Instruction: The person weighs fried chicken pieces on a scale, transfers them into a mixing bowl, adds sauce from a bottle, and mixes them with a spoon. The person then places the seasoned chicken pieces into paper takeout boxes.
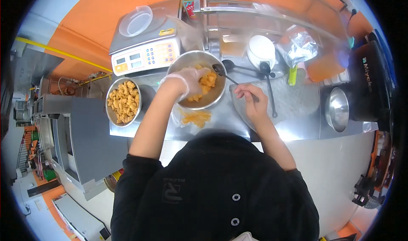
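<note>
My left hand (190,80), in a clear plastic glove, reaches into a metal mixing bowl (178,62). Its fingers curl around orange-brown coated pieces (208,80) that look like fried chicken; the fingertips are partly hidden. Held by its handle in my right hand (253,99) is a black spoon (225,76), with its head tilted over the bowl's right rim. A second metal bowl (137,118) to the left is full of similar pieces (124,101). Orange-stained crumpled plastic (196,117), perhaps a glove, lies on the counter in front of the mixing bowl.
A digital scale (145,56) carrying a clear plastic tub (136,22) stands behind the bowls. To the right are more black spoons (270,88), a white round container (261,51), a foil-covered item (298,45), a cutting board (297,109) and a small metal bowl (338,109).
</note>
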Motion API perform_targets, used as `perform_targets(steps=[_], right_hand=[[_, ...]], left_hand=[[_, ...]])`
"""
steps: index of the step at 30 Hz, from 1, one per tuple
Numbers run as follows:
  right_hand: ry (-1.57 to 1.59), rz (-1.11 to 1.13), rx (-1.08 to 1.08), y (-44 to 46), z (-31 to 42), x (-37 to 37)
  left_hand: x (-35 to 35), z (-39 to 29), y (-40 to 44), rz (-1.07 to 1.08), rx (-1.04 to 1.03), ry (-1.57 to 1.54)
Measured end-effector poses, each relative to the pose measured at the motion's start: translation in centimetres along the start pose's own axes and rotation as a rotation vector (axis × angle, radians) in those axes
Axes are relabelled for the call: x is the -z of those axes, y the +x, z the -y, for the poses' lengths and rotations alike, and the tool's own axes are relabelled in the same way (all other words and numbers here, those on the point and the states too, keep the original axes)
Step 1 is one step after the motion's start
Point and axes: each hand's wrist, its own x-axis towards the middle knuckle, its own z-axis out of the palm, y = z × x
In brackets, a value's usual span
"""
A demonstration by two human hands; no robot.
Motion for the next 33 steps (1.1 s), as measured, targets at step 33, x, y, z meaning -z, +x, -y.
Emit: perform_targets(steps=[33], right_hand=[[0.013, 0.017, -0.086, 0.3, -1.2, -1.3]], left_hand=[[1.4, -0.9, -0.9, -0.092, 0.006, 0.134]])
